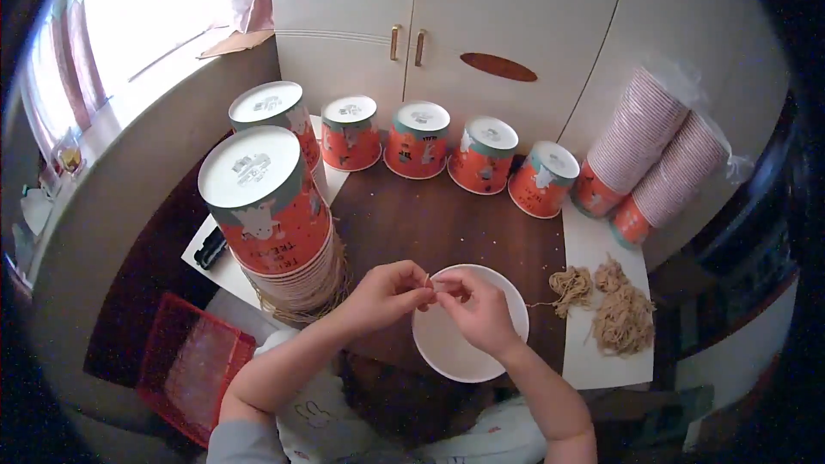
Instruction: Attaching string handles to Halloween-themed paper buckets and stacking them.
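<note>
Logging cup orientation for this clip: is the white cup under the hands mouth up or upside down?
Mouth up. The white paper cup shows its open rim and bare white inside to the camera, unlike the upturned orange printed cups behind it.

We see daylight pouring in from the window point(146, 26) at upper left, blown out to plain white with no detail. It brightens the cupboard doors point(447, 26) and the white cup bottoms, while the dark table point(447, 223) stays dim. Shadows are soft. The fisheye bends straight edges toward the rim, and the corners fall to black. The picture is slightly soft throughout, softest at the edges.
</note>
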`<state>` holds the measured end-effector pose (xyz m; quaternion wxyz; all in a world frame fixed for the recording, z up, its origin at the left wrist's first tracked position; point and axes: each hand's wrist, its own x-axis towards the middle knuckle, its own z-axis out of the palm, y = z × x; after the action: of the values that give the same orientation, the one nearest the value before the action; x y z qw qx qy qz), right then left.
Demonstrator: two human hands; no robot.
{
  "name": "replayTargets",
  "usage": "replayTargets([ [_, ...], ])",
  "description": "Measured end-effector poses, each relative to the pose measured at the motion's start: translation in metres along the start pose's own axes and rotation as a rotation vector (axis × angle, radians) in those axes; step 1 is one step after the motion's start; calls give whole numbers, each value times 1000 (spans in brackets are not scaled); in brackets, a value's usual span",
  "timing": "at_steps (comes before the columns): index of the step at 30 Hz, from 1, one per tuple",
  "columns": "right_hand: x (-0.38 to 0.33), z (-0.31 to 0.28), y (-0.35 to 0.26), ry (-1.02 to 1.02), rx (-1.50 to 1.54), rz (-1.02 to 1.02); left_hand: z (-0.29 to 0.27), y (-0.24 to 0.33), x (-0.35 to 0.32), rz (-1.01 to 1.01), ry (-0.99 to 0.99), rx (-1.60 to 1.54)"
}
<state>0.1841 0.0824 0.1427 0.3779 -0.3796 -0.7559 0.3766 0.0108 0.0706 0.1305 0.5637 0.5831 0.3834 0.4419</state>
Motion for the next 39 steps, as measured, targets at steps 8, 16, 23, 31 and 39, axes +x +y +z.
replayTargets([
  [8, -3, -3, -14, 92, -159, -92, -6, -1, 2, -154, 39, -114],
  [16, -10, 7, -21, -136, -474, -508, -11, -4, 2, -59, 7, -180],
  [23, 4, 0, -4, -112, -268, -96, -13, -6, 1, 96, 23, 155],
  [31, 8, 4, -10, -138, -142, 15, -7, 7, -5, -7, 61, 242],
  [39, 10, 5, -5, -51, -395, -349, -11, -16, 0, 129, 69, 133],
])
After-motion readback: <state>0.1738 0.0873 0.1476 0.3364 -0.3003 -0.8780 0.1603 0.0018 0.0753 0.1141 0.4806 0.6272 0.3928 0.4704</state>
